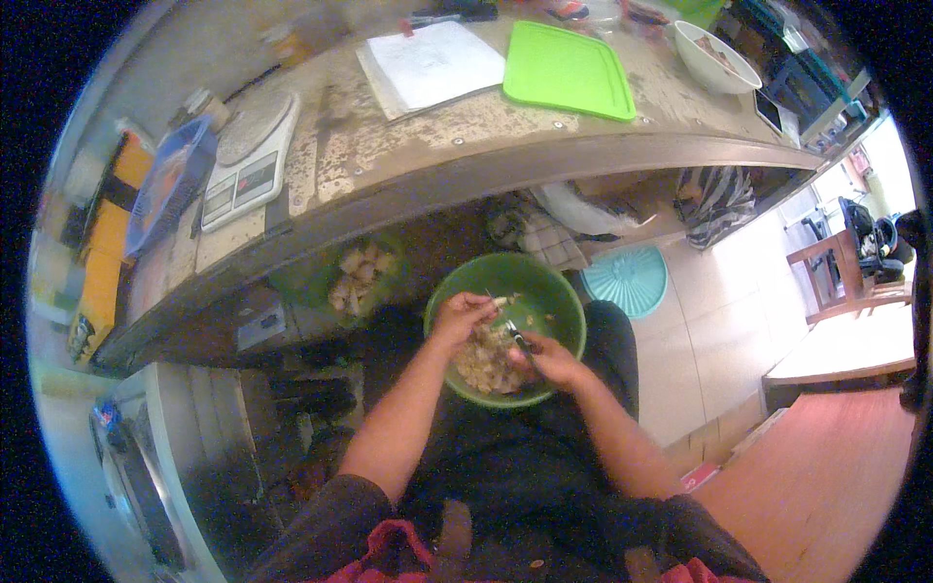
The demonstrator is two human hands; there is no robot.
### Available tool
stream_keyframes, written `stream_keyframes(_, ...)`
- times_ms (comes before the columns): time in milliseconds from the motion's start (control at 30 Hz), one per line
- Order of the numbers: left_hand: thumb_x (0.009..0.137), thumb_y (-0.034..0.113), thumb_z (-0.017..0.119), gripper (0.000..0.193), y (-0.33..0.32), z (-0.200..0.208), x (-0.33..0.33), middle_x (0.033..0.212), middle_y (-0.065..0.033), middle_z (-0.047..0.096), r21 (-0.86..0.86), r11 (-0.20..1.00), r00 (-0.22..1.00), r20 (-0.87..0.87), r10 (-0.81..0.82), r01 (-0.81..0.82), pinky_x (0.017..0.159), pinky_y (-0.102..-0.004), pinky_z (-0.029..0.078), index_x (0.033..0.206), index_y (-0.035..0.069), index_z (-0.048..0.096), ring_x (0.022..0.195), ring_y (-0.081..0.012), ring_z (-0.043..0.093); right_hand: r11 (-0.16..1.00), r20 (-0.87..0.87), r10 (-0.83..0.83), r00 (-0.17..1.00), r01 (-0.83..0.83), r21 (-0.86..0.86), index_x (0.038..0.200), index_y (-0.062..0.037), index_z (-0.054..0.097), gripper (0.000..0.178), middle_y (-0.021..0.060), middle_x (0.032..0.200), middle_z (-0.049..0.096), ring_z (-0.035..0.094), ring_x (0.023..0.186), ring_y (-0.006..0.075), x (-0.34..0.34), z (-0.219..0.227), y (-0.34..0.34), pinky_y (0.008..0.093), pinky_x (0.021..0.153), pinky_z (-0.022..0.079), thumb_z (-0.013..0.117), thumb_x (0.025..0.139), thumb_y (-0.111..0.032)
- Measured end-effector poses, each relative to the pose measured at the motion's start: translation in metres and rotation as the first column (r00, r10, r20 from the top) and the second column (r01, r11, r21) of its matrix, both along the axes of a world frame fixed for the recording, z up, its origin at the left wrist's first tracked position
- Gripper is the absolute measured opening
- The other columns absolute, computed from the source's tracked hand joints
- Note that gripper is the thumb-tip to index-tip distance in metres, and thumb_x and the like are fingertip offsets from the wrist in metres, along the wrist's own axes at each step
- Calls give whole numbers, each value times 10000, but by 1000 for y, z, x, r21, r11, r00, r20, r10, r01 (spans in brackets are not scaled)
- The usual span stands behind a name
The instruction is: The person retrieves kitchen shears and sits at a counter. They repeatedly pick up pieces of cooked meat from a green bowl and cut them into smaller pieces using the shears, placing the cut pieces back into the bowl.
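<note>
A green basin (pixel 573 335) rests between my legs, with a heap of small pale, brownish food pieces (pixel 483 367) in its bottom. Over its left side my left hand (pixel 465 319) pinches a small pale piece of food (pixel 501 302); its exact kind is too small to tell. My right hand (pixel 552 363), above the right side of the basin, is closed round the dark handle of a small knife (pixel 518 337). The blade points up toward the left hand, apart from the heap. A few bits stick to the basin's inner wall.
Ahead stands a worn wooden table with a kitchen scale (pixel 251 165), blue basket (pixel 173 185), papers (pixel 434 64), green tray (pixel 567 70) and white bowl (pixel 716 60). Beneath it sits a container of pale chunks (pixel 362 280). A turquoise lid (pixel 627 280) lies right of the basin.
</note>
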State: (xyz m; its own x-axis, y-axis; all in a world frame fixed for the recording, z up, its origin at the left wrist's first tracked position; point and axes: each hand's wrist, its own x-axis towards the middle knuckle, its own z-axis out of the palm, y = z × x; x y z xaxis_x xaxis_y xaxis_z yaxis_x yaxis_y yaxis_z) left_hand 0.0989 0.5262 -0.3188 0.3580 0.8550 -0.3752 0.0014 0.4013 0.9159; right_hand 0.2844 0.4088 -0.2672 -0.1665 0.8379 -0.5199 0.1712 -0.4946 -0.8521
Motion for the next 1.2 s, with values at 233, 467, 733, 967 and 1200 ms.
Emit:
stream_keyframes(233,848,131,703,212,-6,3,1,930,-78,682,-15,999,998,-42,-43,42,751,-283,520,995,-4,632,806,-152,649,999,14,-42,999,42,-11,1242,-47,571,544,31,805,630,543,626,117,-3,6,0,270,523,433,709,839,-384)
stream_keyframes(467,842,60,693,200,-3,-1,2,945,-101,665,99,993,997,38,64,-67,775,-302,546,996,-3,583,844,-184,662,997,73,-68,995,70,-18,1215,-33,585,613,77,934,660,599,786,176,-5,5,0,317,721,472,711,806,-471)
stream_keyframes(733,811,94,734,223,-2,-9,-1,891,-75,676,46,998,996,-80,40,-36,734,-289,539,976,10,609,795,-168,660,1000,13,10,1000,-10,3,1250,-49,577,709,127,1093,671,644,953,243,-6,10,2,364,888,494,712,765,-548)
stream_keyframes(967,824,99,718,199,-6,-18,-1,901,-58,675,-23,999,999,10,43,-42,672,-271,511,984,32,620,756,-146,634,999,227,34,973,-33,-10,1149,-79,654,621,141,991,696,657,902,233,-4,13,1,370,849,506,723,746,-546)
stream_keyframes(1200,852,59,672,241,-3,-17,1,997,-90,657,-146,967,949,211,236,-208,738,-322,529,1085,57,609,867,-199,641,995,17,-69,997,70,-76,1207,-39,603,677,127,1055,683,642,931,230,-4,0,3,357,861,498,769,734,-493)
